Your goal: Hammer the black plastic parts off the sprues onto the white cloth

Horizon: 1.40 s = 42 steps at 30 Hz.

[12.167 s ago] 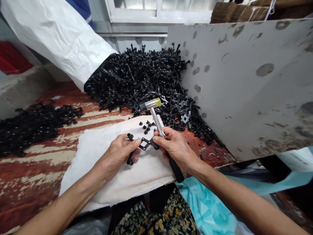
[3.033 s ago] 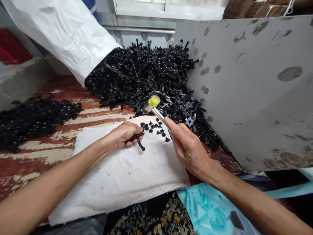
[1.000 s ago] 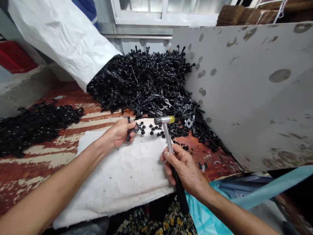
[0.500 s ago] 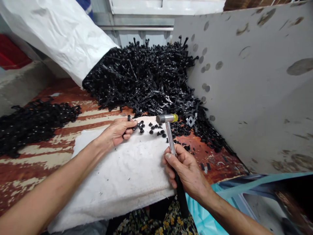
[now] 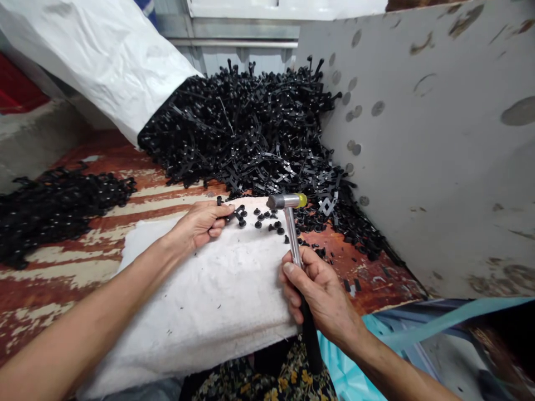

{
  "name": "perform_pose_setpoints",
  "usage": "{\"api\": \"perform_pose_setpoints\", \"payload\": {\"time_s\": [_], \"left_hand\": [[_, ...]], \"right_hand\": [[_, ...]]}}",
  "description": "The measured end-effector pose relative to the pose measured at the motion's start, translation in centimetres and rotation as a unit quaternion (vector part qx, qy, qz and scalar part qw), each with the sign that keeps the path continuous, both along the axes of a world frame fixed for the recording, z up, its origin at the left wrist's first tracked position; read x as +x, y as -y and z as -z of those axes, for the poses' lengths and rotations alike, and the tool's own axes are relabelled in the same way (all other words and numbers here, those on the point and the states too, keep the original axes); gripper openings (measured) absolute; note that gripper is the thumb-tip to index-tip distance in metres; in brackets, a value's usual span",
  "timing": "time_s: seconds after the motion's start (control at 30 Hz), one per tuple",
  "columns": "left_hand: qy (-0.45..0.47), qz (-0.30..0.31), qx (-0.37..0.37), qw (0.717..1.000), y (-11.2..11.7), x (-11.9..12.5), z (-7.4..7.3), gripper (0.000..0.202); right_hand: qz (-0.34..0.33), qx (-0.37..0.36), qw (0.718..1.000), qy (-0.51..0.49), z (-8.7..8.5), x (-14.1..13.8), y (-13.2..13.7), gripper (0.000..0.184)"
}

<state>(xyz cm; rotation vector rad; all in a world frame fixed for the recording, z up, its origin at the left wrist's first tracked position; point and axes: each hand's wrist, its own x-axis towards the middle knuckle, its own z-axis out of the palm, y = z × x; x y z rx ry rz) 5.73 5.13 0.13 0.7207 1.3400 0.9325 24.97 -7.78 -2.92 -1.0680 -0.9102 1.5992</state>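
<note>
My left hand (image 5: 204, 223) pinches a small black jointed plastic part (image 5: 234, 214) over the far side of a white cloth (image 5: 209, 295). The fingers hide much of that part. Several loose black round-headed pegs (image 5: 258, 224) lie on the cloth just right of it. My right hand (image 5: 313, 287) is wrapped around a hammer (image 5: 293, 236) with a metal shaft and a dark grip. Its head, grey on the left end and yellow on the right, is raised near the pegs.
A large heap of black linked parts (image 5: 251, 122) spills from a white sack (image 5: 112, 61) at the back. Another pile of black parts (image 5: 54, 211) lies left on the worn red tabletop (image 5: 83, 262). A stained grey panel (image 5: 426, 156) stands along the right.
Both hands hold almost the same position, with the left still on the black part and the right still on the hammer. The view has shifted very slightly.
</note>
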Motion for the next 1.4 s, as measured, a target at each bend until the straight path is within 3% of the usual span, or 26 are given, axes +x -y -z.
{"api": "perform_pose_setpoints", "payload": {"time_s": [0.8, 1.2, 1.3, 1.4], "left_hand": [[-0.046, 0.012, -0.006, 0.999, -0.1, 0.3, -0.2, 0.031], [-0.169, 0.039, 0.015, 0.985, -0.3, 0.8, -1.3, 0.028], [-0.194, 0.038, 0.009, 0.98, -0.8, 0.9, -1.5, 0.025], [-0.209, 0.048, 0.007, 0.977, -1.3, 0.9, -1.6, 0.025]], "right_hand": [[-0.006, -0.002, 1.0, 0.004, -0.1, 0.0, 0.1, 0.026], [-0.02, -0.001, 1.0, 0.021, -0.1, 0.1, 0.1, 0.027], [-0.058, 0.0, 0.997, 0.049, -0.5, 0.4, -0.1, 0.03], [-0.089, 0.059, 0.983, 0.148, -1.8, 1.2, -0.7, 0.025]]}}
